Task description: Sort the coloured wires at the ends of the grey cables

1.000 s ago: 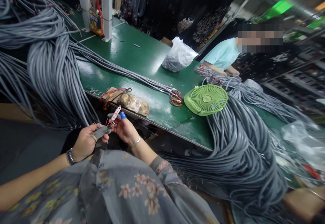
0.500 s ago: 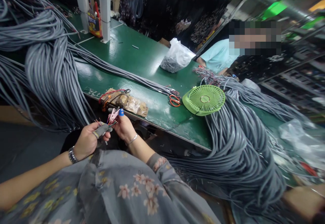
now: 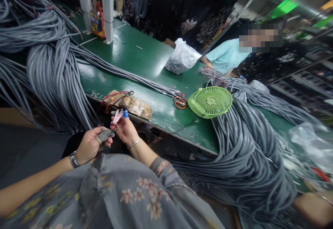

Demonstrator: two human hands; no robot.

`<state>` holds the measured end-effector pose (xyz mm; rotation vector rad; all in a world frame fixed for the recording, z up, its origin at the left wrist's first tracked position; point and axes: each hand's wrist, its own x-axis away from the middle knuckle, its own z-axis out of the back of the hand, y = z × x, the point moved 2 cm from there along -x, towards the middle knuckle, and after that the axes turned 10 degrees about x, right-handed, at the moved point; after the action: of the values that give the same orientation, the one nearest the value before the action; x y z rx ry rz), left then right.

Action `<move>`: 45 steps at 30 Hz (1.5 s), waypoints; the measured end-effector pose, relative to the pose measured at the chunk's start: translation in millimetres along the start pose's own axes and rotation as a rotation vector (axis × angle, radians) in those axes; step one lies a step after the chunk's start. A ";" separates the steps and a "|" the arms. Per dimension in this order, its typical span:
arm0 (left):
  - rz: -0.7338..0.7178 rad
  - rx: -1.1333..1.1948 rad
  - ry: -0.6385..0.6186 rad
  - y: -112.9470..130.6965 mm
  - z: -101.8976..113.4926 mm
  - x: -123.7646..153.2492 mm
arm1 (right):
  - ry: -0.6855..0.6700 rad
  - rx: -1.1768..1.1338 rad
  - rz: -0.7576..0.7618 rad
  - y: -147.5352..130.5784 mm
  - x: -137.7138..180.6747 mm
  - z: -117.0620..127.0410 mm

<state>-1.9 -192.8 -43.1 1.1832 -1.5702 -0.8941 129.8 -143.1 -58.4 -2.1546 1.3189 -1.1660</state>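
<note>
My left hand (image 3: 88, 146) is closed around the end of a grey cable (image 3: 104, 134), from which thin coloured wires fan out. My right hand (image 3: 126, 129) is closed on a small pink cutting tool (image 3: 117, 115) held at those wire tips; its index finger wears a blue finger cot. Both hands work just below the front edge of the green table (image 3: 145, 62), above my lap in a grey floral dress.
Thick bundles of grey cable (image 3: 52, 69) hang over the table at left and another bundle (image 3: 247, 146) at right. On the table lie a green fan (image 3: 211, 101), orange scissors (image 3: 180, 102), a taped brown block (image 3: 130, 104) and a plastic bag (image 3: 182, 58). A person in a light blue shirt (image 3: 226, 57) sits opposite.
The pink tool in my right hand has tipped and moved slightly closer to the wire tips. My left hand keeps hold of the cable end.
</note>
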 end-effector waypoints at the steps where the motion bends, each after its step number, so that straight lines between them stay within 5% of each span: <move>1: -0.008 -0.003 -0.003 -0.5 1.3 1.0 | -0.009 0.009 -0.001 -0.6 0.5 0.7; 21: 0.010 0.116 0.079 4.7 -7.9 -1.2 | -0.071 0.026 0.010 -0.3 -0.5 3.1; 34: -0.039 0.082 0.021 -1.8 2.3 4.9 | -0.094 0.038 -0.034 -5.3 6.7 0.0; 45: -0.040 0.136 0.093 3.6 -6.5 2.4 | -0.077 0.162 0.135 3.9 1.6 8.4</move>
<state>3.0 -194.2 -37.3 1.3372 -1.5561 -0.7560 134.7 -147.4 -65.3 -1.9447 1.2694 -1.0860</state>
